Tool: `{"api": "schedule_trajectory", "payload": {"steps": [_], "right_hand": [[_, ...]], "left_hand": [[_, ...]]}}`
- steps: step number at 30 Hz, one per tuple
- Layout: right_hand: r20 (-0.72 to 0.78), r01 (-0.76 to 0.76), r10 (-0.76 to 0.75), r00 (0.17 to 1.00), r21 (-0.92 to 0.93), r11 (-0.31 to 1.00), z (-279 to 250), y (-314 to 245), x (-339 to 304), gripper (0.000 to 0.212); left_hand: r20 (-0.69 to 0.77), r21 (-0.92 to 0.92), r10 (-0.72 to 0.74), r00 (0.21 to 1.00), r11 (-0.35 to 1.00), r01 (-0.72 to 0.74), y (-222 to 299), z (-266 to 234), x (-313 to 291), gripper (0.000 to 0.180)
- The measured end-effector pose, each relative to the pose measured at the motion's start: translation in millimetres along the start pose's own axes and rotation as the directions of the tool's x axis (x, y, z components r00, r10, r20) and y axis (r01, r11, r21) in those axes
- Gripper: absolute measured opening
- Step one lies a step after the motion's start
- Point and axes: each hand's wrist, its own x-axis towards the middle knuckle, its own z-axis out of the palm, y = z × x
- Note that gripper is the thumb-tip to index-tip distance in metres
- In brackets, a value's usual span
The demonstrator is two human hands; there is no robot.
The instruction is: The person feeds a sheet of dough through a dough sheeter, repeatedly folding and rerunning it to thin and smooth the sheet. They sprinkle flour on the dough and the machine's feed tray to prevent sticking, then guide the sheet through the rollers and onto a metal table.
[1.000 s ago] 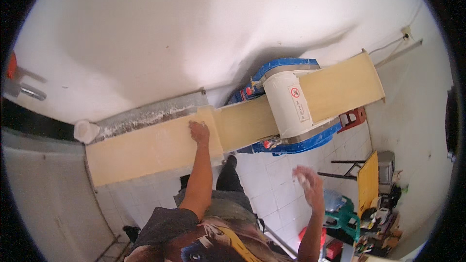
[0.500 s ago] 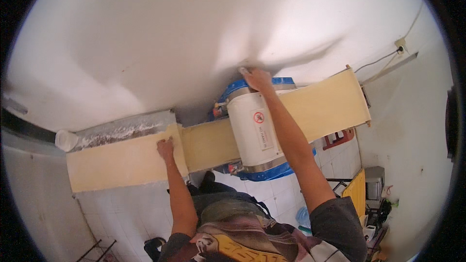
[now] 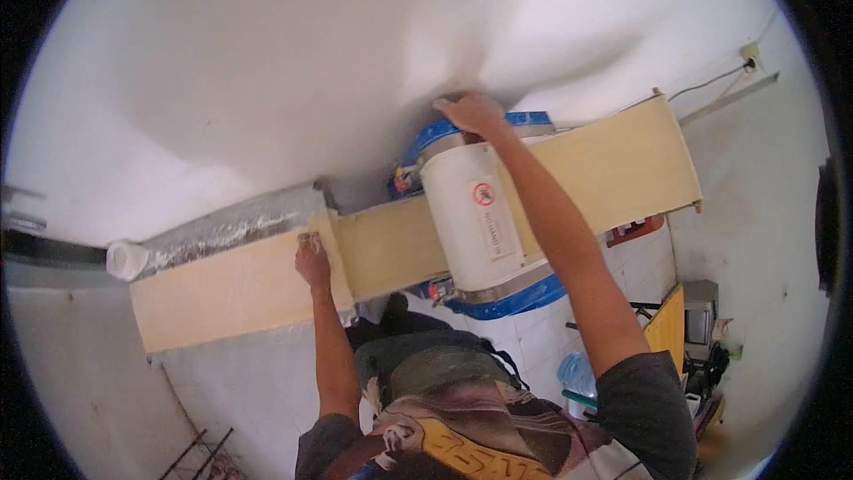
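Note:
A long strip of pale yellow dough sheet (image 3: 240, 276) lies on the floured left table of a dough sheeter (image 3: 468, 222), a white-covered roller machine with blue ends. My left hand (image 3: 312, 260), its floury fingers curled, rests on the dough close to the table's right end. What those fingers hold, if anything, is hidden. Across the machine's right side reaches my right arm. At the far blue end my right hand (image 3: 474, 114) is closed, beside the wall, around a part I cannot make out. A pale yellow belt (image 3: 613, 156) slopes up to the right.
White flour (image 3: 240, 229) covers the back strip of the left table. At its far left corner stands a white container (image 3: 127, 260). The wall (image 3: 293, 62) runs close behind the machine. A yellow board (image 3: 666, 329) and a clear plastic bottle (image 3: 577, 375) are at lower right.
The view has shifted slightly, so the machine sits a little further right and higher. Both hands keep nearly the same places; the left hand's fingers look more bunched.

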Motion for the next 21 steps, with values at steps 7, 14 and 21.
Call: {"api": "schedule_trajectory", "payload": {"steps": [7,14,21], "right_hand": [[0.031,0.307,-0.313,0.949,-0.306,0.901,20,20,35,0.045],[0.009,0.036,-0.035,0.999,-0.228,0.973,32,39,45,0.047],[-0.026,0.029,-0.033,0.999,-0.145,0.989,27,48,35,0.07]], "left_hand": [[-0.189,-0.359,0.126,0.974,0.914,-0.188,-34,-25,10,0.023],[-0.134,-0.287,0.083,0.987,0.95,-0.119,-132,-111,58,0.03],[-0.144,-0.189,-0.078,0.986,0.981,0.05,-225,-181,85,0.025]]}}
